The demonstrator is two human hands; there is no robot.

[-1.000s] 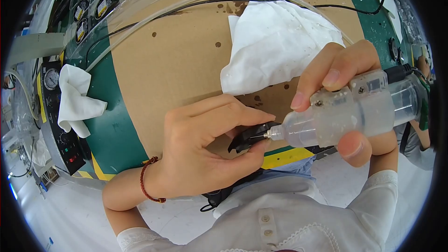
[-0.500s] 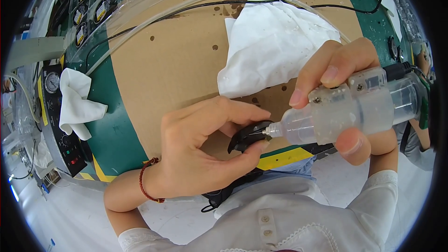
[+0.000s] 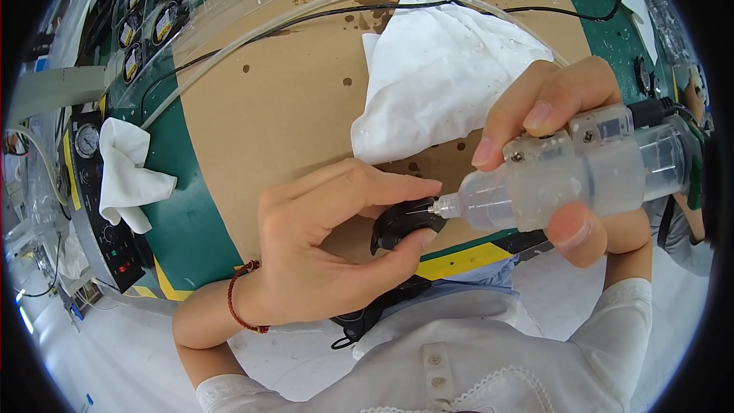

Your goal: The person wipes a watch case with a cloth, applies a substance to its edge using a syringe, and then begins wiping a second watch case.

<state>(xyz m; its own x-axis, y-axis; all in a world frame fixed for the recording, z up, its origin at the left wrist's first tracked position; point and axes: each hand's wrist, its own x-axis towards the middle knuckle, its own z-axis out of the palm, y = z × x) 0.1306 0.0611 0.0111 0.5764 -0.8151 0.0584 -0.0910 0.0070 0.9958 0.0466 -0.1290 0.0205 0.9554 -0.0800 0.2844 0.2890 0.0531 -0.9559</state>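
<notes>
Between thumb and fingertips, my left hand point(image 3: 325, 241) grips a small curved black plastic part point(image 3: 401, 223) over the cardboard. My right hand point(image 3: 562, 111) is wrapped round a translucent dispensing syringe point(image 3: 535, 187), held nearly level, its needle pointing left. The metal needle tip point(image 3: 433, 209) meets the upper right end of the black part; whether fluid comes out is too small to tell. A crumpled white cloth point(image 3: 443, 76) lies just beyond both hands.
A brown cardboard sheet point(image 3: 237, 138) covers the green bench mat point(image 3: 187, 222). At left stand a black control box with a gauge point(image 3: 88, 140) and a folded white cloth point(image 3: 126, 172). Trays of round black parts point(image 3: 164, 23) sit far left. A clear hose point(image 3: 229, 44) and black cable point(image 3: 367, 8) cross the back.
The black part has tilted slightly in my left hand, and the needle tip has shifted a little left and up along it. Both grips stay the same.
</notes>
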